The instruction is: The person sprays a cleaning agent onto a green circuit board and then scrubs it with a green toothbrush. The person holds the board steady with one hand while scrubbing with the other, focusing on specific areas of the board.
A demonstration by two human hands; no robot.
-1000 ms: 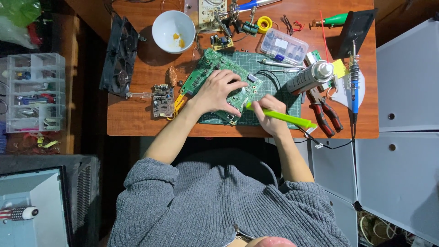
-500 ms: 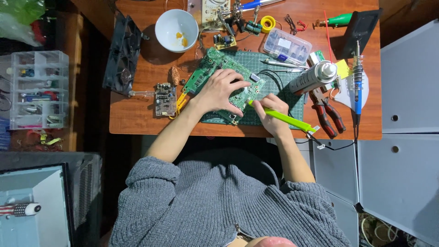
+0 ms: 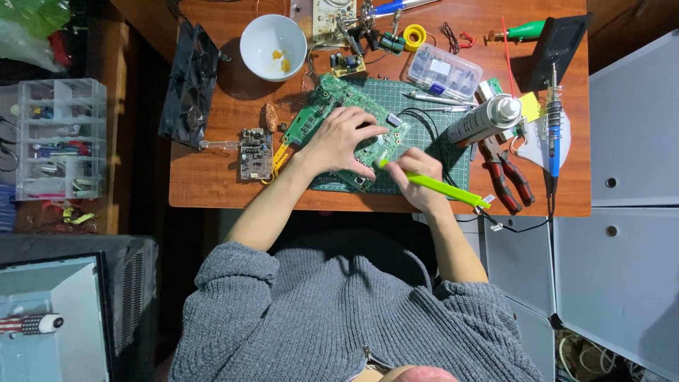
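Left hand (image 3: pixel 339 141) is pressing flat on the green circuit board (image 3: pixel 332 117); right hand (image 3: pixel 417 173) is gripping a lime-green tool (image 3: pixel 438 186), its tip touching the board. Probing or soldering seems underway; the next touch needs a steady tip.

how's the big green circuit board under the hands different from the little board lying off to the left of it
The big green circuit board is far larger and bright green; the small board is darker, brownish. The big one lies angled on the cutting mat, pinned by the left hand, while the small one sits bare on the wooden table, untouched. The right hand holds a green tool at the big board. Both lie flat, components up.
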